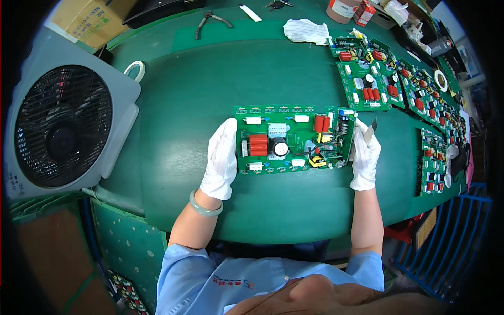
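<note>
A green circuit board [294, 137] lies level in front of me, between my two white-gloved hands. It carries red film capacitors [258, 145], a large black round capacitor with a pale top [281, 149] and white blocks near its edges. A smaller upright board stands at its right end. My left hand [221, 157] is closed along the board's left edge, fingers together. My right hand [365, 157] grips the right end. A flat grey blade-like piece [371, 129] sticks up from the right hand's fingers; its exact kind I cannot make out. The fingertips under the board are hidden.
Several similar boards [362, 84] stand in rows at the right, with a smaller group [433, 163] nearer. A grey box fan [65, 126] fills the left. Pliers [212, 23], a folded white cloth [306, 31] and a tape roll [135, 71] lie on the green mat [210, 79].
</note>
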A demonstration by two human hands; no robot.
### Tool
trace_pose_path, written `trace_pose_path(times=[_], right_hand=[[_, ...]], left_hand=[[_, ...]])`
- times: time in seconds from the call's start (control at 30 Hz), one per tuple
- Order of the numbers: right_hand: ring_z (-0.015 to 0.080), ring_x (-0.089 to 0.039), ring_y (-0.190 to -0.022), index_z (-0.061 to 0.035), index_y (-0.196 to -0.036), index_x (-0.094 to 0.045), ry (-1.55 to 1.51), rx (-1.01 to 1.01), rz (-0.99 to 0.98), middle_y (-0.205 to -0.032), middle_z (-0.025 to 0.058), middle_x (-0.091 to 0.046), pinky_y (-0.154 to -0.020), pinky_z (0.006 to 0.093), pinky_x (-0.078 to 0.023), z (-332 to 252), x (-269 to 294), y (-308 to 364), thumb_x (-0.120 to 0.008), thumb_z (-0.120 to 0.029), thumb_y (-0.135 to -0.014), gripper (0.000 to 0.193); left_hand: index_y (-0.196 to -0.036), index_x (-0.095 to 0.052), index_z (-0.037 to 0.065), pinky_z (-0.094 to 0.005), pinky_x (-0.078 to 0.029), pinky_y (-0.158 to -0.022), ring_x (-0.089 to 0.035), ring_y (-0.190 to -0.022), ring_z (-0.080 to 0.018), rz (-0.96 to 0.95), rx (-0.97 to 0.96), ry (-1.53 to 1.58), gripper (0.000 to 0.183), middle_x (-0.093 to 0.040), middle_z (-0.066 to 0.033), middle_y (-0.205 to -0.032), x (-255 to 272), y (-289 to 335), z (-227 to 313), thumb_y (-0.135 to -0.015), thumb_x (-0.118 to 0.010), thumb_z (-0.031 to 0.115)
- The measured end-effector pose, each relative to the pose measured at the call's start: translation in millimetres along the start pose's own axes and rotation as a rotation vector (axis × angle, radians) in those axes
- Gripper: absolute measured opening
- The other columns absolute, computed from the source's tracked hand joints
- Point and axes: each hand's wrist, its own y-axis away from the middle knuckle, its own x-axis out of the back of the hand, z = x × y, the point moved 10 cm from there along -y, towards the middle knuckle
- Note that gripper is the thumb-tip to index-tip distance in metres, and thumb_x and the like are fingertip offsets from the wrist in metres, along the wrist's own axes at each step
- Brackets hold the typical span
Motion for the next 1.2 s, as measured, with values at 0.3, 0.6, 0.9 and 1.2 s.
trace_pose_path(times=[0.3,0.6,0.9,1.2], right_hand=[[0.0062,-0.055,-0.073,-0.0018,-0.118,-0.065,0.359,0.179,0.027,-0.086,0.0035,-0.065,-0.066,0.0227,-0.046,1,5,-3,-0.053,-0.009,-0.097,0.025],[0.0065,-0.054,-0.071,0.0014,-0.118,-0.064,0.335,0.090,-0.016,-0.083,0.0025,-0.064,-0.066,0.0230,-0.048,0,-2,-4,-0.055,-0.013,-0.097,0.027],[0.0050,-0.054,-0.079,0.0027,-0.118,-0.063,0.370,0.050,0.004,-0.090,0.0021,-0.065,-0.073,0.0215,-0.047,-1,-2,-3,-0.057,-0.014,-0.096,0.028],[0.0054,-0.058,-0.082,-0.0011,-0.119,-0.065,0.402,0.047,-0.063,-0.094,0.0041,-0.069,-0.079,0.0220,-0.048,-5,-10,-6,-0.058,-0.014,-0.095,0.028]], left_hand=[[-0.122,-0.057,-0.002,-0.0291,-0.041,-0.097,-0.054,-0.107,-0.0132,-0.106,-0.010,-0.033,0.055,-0.062,-0.0087,-0.115,-12,-1,1,-0.106,-0.028,0.042],[-0.123,-0.055,-0.003,-0.0270,-0.049,-0.090,-0.061,-0.101,-0.0139,-0.032,0.095,-0.205,0.062,-0.064,-0.0083,-0.116,2,-12,-12,-0.104,-0.028,0.050],[-0.109,-0.064,0.001,-0.0217,-0.042,-0.060,-0.053,-0.067,-0.0067,0.039,0.149,-0.468,0.056,-0.060,0.0018,-0.079,8,-15,-5,-0.102,-0.038,0.050],[-0.100,-0.067,0.001,-0.0262,-0.046,-0.049,-0.053,-0.048,-0.0112,0.206,0.067,-0.985,0.028,-0.063,-0.0072,-0.065,27,-15,30,-0.094,-0.062,0.027]])
